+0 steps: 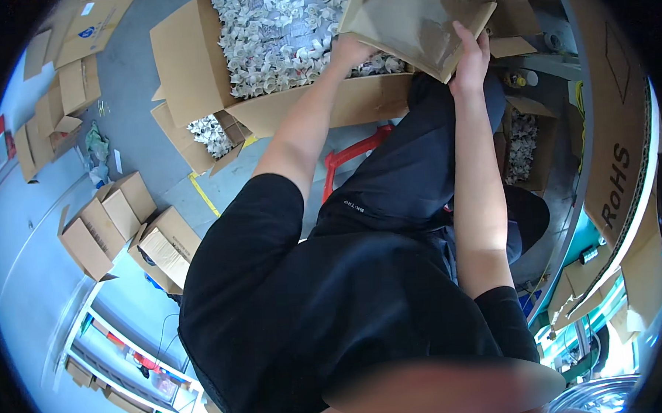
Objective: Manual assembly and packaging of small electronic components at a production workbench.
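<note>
A shallow brown cardboard box (404, 22) with a shiny inner face is tilted in front of me, over the right part of a large open carton (319, 107). My right hand (471, 64) grips its right edge, with the fingers spread along the side wall. At its lower left corner is my left hand (350, 52), closed on the edge; some of its fingers are hidden behind the box. Many small white curled pieces (272, 43) fill the large carton, lying around a clear plastic sheet or bag in the middle.
A smaller carton (213, 138) of white pieces sits by the large one's near left corner; another carton (520, 146) is right of my legs. A red stool frame (351, 154) shows beside my knee. Several cartons (110, 216) stand left. A tall cardboard panel (615, 120) rises at right.
</note>
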Demonstrator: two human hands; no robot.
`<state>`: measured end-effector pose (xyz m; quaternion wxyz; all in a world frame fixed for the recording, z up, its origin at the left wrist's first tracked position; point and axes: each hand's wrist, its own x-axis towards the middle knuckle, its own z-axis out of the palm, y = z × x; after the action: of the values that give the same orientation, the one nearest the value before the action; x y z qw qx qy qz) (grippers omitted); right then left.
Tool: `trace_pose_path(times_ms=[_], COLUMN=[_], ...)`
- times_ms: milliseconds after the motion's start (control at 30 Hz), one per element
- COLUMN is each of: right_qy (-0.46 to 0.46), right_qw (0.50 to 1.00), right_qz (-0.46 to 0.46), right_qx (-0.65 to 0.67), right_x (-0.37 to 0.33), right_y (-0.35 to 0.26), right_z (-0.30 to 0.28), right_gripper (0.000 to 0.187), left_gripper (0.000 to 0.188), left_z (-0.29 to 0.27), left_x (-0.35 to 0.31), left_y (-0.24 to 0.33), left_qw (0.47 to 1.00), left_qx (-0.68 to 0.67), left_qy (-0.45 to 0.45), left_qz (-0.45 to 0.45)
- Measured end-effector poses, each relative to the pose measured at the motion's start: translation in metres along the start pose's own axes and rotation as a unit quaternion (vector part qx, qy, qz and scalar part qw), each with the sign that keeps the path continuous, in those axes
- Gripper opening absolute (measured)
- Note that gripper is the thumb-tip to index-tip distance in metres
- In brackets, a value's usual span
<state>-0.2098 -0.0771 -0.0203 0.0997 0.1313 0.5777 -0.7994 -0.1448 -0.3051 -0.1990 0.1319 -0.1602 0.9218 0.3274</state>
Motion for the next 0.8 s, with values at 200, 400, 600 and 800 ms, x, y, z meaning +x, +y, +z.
trace_pose_path(times_ms=[200,400,600,800], right_qy=[0.04,0.071,-0.028,0.008], right_qw=[0.998,0.996,0.998,0.999], right_qz=[-0.052,-0.007,-0.053,-0.036], right_qx=[0.015,0.061,-0.023,-0.012], right_x=[0.003,0.005,0.005,0.02], right_y=[-0.016,-0.022,-0.009,-0.001], right_z=[-0.036,-0.022,-0.011,-0.026], right_gripper=[0.05,0.053,0.074,0.07], left_gripper=[0.088,0.115,0.097,0.089], left_z=[0.027,0.007,0.012,0.005], left_x=[-0.018,0.006,0.007,-0.018], left_y=[0.064,0.04,0.015,0.027], left_qw=[0.988,0.988,0.984,0.991], left_qx=[0.143,0.064,0.059,-0.059], left_qy=[-0.058,-0.13,-0.125,0.006], left_qz=[0.002,-0.051,-0.113,-0.117])
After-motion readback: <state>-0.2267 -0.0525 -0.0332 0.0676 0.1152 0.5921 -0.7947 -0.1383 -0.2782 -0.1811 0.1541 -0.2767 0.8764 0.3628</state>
